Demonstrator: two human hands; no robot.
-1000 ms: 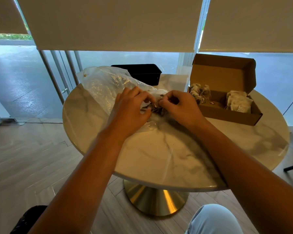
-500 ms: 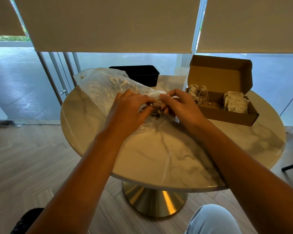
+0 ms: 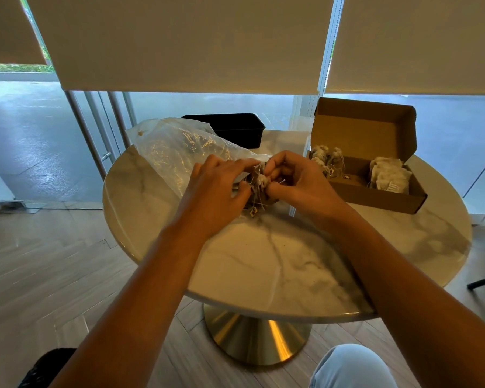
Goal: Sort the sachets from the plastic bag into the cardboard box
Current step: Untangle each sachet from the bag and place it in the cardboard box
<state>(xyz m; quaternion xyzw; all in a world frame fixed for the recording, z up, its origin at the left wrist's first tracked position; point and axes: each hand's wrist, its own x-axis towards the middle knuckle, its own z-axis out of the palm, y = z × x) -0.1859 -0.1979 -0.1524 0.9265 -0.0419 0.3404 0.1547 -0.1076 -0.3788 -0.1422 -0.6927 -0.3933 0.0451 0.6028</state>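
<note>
A clear plastic bag lies on the round marble table, its mouth toward the middle. Just outside that mouth my left hand and my right hand pinch a small clump of brown sachets with white strings, from either side. One tag dangles below the clump. An open cardboard box stands to the right. It holds brown sachets at its left end and white sachets at its right end.
A black rectangular container stands at the table's far edge behind the bag. Roller blinds and glass doors lie beyond. The table has a gold pedestal. My knee shows at the bottom right.
Both hands have lifted slightly and drawn the clump of sachets out of the bag's mouth. The strings and a tag now hang in the open between my fingers.
</note>
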